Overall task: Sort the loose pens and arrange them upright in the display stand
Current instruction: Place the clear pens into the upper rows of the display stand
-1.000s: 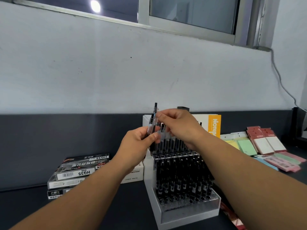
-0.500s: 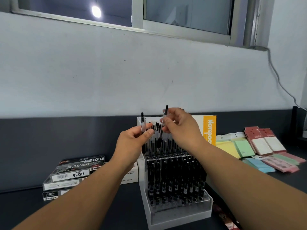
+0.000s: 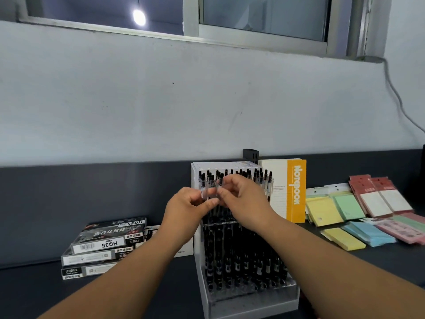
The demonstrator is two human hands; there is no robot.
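Note:
A clear acrylic display stand point(image 3: 250, 302) sits on the dark counter, its tiers filled with several upright black pens point(image 3: 243, 261). My left hand point(image 3: 186, 210) pinches a clear-barrelled black pen point(image 3: 203, 188) over the stand's back left rows. My right hand point(image 3: 241, 199) pinches a second such pen point(image 3: 220, 186) just beside it. Both pens stand upright, low among the back-row pens. Their lower ends are hidden by my fingers.
A stack of pen boxes marked HQ35 point(image 3: 103, 245) lies left of the stand. A yellow-spined notebook point(image 3: 296, 189) stands behind it on the right. Sticky-note pads point(image 3: 345, 210) and red packets point(image 3: 379, 194) cover the counter at right. A wall runs behind.
Both hands have come down and each pen has sunk from above the stand into its back rows. The pens first crossed near each other, then separated, one per hand.

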